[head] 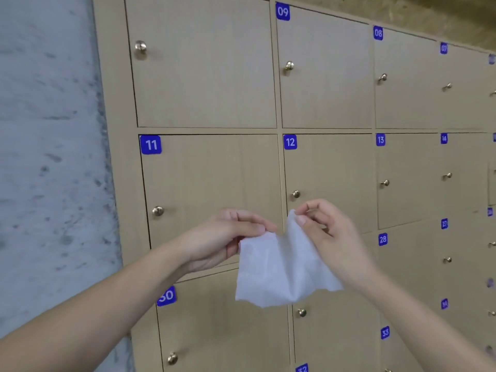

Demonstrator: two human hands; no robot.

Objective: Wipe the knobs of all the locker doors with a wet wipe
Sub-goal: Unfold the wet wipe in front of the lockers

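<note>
A white wet wipe (pixel 279 269) hangs spread out in front of the lockers, held by its top edge. My left hand (pixel 228 237) pinches its upper left corner and my right hand (pixel 327 229) pinches its upper right corner. Behind it stands a wall of beige locker doors with blue number tags and small brass knobs. The knob of door 11 (pixel 157 211) is left of my hands. Just above my right hand sits the knob of door 12 (pixel 296 194). The top-left door's knob (pixel 140 46) and the knob of door 09 (pixel 289 66) are higher up.
A rough grey concrete wall (pixel 51 157) borders the lockers on the left. More doors with knobs run to the right, such as door 13 (pixel 385 182), and below, such as door 30 (pixel 172 358) and the one under the wipe (pixel 302 312).
</note>
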